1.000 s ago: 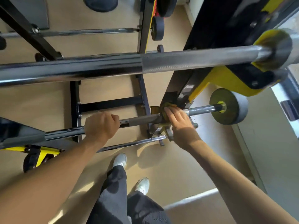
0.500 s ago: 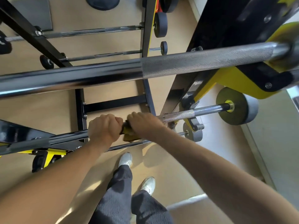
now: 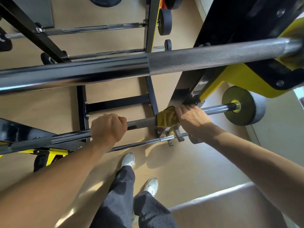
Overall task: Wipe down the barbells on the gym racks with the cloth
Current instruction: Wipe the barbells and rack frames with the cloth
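A chrome barbell (image 3: 143,123) lies across the rack at waist height, with a grey weight plate (image 3: 245,106) on its right end. My left hand (image 3: 107,127) is closed around the bar near its middle. My right hand (image 3: 191,118) presses a yellow cloth (image 3: 166,118) wrapped around the bar, close to the black rack upright (image 3: 187,94). A thicker barbell (image 3: 148,68) with a knurled right half runs across the view above both hands.
More barbells (image 3: 102,27) rest on the black and yellow rack further back, with small black plates (image 3: 164,22). A thin bar (image 3: 139,143) sits just below the gripped one. My legs and white shoes (image 3: 128,160) stand on the tan floor.
My right hand slid the cloth left along the bar up to my left hand, then back right to the rack upright. My left hand kept its grip.
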